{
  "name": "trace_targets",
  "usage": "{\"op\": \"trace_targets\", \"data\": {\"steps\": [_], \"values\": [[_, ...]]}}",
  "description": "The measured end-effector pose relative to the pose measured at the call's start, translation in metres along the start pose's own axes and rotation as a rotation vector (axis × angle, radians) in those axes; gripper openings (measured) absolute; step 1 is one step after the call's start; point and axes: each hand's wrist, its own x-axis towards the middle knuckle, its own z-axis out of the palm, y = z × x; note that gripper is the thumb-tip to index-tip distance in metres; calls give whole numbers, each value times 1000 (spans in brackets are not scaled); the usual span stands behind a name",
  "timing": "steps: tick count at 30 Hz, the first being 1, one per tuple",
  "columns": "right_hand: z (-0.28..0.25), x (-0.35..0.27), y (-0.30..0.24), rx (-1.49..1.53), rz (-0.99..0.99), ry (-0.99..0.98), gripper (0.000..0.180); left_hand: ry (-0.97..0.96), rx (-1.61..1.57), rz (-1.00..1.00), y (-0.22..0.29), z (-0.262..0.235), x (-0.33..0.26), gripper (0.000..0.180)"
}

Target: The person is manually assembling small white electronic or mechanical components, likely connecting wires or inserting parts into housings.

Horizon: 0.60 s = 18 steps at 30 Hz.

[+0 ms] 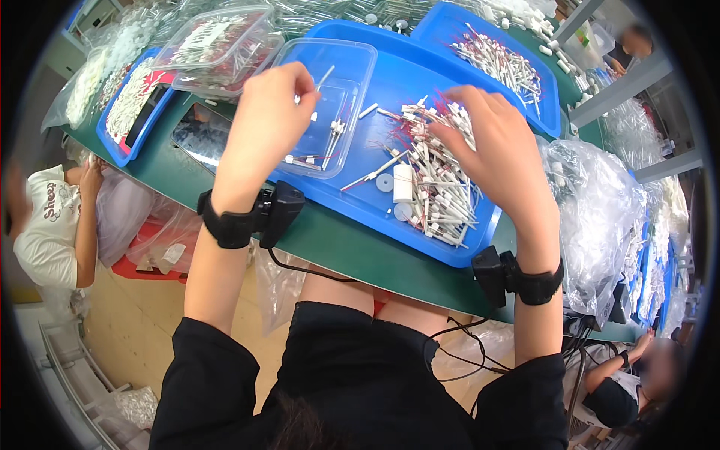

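Note:
My left hand (274, 112) is raised over a clear plastic box (358, 94), its thumb and fingers pinched on a thin, pale rod-shaped piece (326, 76). A few similar white pieces (334, 139) lie in the box. The box rests on the left part of a large blue tray (405, 69). In the tray's right part is a heap of slim white pieces with reddish wires (439, 184). Above this heap my right hand (499, 142) hovers, thumb and fingers apart, with nothing seen between them. A white cylinder (403, 184) and two pale discs (385, 182) sit beside the heap.
A second blue tray (551, 112) of white pieces stands behind. To the left are stacked clear boxes (225, 45), a small blue tray (124, 154) and a dark, shiny flat panel (199, 135). Plastic bags (592, 202) lie right. Other people sit at both sides.

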Motion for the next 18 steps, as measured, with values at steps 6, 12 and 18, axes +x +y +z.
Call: {"op": "trace_targets", "data": {"steps": [6, 12, 18], "values": [[27, 58, 10, 189, 14, -245, 17, 50, -392, -104, 14, -19, -2, 14], [59, 87, 20, 276, -97, -484, 17, 54, -726, -113, 23, -24, -17, 15], [83, 77, 6, 0, -103, -414, 13, -39, -1023, -117, 33, -21, -28, 16]]}}
